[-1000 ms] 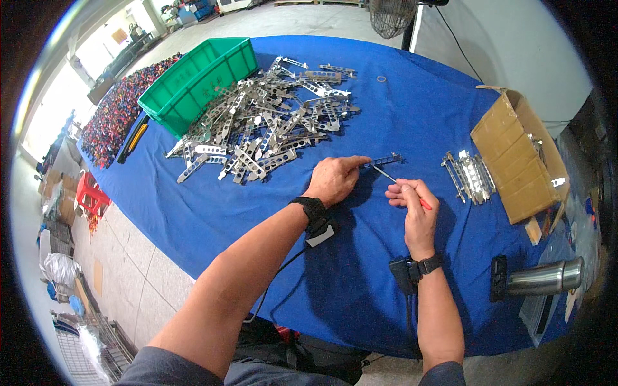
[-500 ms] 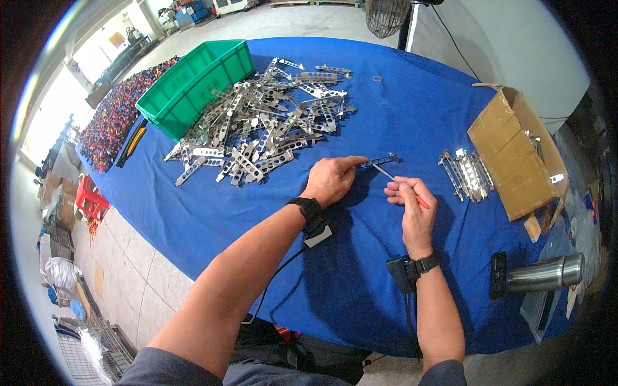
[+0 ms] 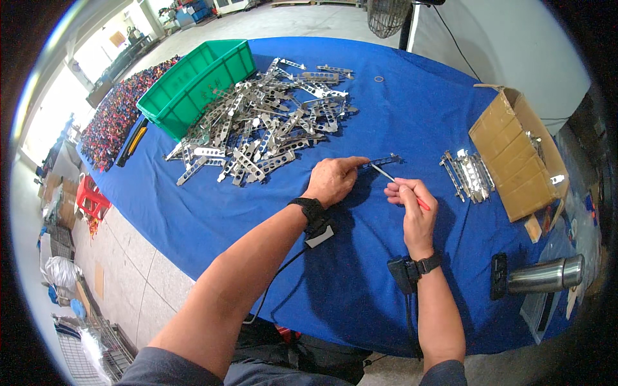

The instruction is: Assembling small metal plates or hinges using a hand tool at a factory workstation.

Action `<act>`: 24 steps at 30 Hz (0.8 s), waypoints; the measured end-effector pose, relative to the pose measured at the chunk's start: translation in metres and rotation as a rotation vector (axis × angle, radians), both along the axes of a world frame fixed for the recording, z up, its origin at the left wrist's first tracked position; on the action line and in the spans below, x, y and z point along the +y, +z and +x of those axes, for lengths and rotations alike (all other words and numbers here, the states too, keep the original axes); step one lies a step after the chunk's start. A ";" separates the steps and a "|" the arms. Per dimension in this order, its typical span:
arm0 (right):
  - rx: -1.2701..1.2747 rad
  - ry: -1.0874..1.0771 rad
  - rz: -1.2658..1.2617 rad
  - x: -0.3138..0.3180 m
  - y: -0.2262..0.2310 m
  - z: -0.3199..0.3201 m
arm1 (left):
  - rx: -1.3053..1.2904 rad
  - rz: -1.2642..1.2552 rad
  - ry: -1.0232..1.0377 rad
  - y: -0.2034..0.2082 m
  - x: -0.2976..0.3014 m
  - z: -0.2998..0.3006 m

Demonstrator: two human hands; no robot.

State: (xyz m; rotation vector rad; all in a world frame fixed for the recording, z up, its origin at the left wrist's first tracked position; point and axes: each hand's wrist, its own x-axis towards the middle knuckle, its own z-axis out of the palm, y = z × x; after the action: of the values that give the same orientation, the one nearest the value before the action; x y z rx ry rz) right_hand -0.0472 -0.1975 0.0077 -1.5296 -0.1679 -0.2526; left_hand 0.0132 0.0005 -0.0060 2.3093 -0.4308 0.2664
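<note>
My left hand (image 3: pixel 331 180) is closed, its index finger stretched forward onto the near end of a perforated metal strip (image 3: pixel 389 159) that lies on the blue cloth. Between the thumb and fingers of my right hand (image 3: pixel 415 202) is a slim tool (image 3: pixel 384 172) with a grey shaft and a red handle end. Its tip rests at or just above the strip, beside my left fingertip; contact is hard to make out. A large heap of similar metal strips (image 3: pixel 261 128) spreads to the left and beyond my hands. To the right, several strips (image 3: pixel 470 175) lie side by side.
A green plastic crate (image 3: pixel 193 87) stands behind the heap, with a black-and-yellow cutter (image 3: pixel 132 143) near it. At the right are an open cardboard box (image 3: pixel 512 154), a steel flask (image 3: pixel 546 273) and a black device (image 3: pixel 498 275). Cables trail from both wrist straps.
</note>
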 end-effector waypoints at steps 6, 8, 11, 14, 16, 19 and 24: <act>0.052 -0.004 0.019 -0.001 -0.001 0.000 | 0.028 0.011 0.004 0.002 0.002 -0.001; 0.039 -0.020 0.029 0.002 0.004 -0.001 | 0.079 0.018 0.011 0.006 0.000 -0.002; 0.057 -0.046 0.028 0.004 0.003 0.000 | 0.090 0.026 0.013 0.008 0.001 -0.004; 0.050 -0.027 0.013 0.004 0.005 -0.001 | -0.014 -0.007 0.000 0.002 0.003 -0.002; 0.052 -0.017 0.042 0.002 0.004 -0.002 | -0.019 -0.011 -0.001 0.000 0.002 -0.001; 0.070 -0.028 0.096 -0.001 0.001 0.001 | -0.021 -0.005 0.003 -0.001 0.001 0.000; 0.037 -0.056 0.088 0.005 0.003 0.000 | -0.050 -0.023 -0.011 -0.002 0.002 0.000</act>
State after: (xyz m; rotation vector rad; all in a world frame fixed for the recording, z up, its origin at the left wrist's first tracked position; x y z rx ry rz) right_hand -0.0469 -0.1923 0.0106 -1.4517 -0.0837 -0.2724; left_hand 0.0127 0.0020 -0.0080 2.2810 -0.4630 0.3222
